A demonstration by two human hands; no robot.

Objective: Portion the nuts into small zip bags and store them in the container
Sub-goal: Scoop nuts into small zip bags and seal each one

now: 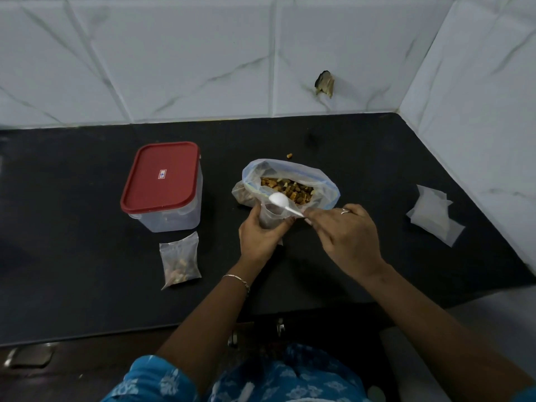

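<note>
A large clear bag of mixed nuts lies open at the middle of the black counter. Just in front of it my left hand grips a small clear zip bag, held upright. My right hand pinches the handle of a white plastic spoon; its bowl hovers over the small bag's mouth. A filled small zip bag lies flat to the left. Behind that one stands a clear container with a red lid, closed.
A pile of empty small zip bags lies at the right near the tiled side wall. One loose nut sits behind the large bag. The tiled back wall has a chipped hole. The counter's front edge runs below my forearms.
</note>
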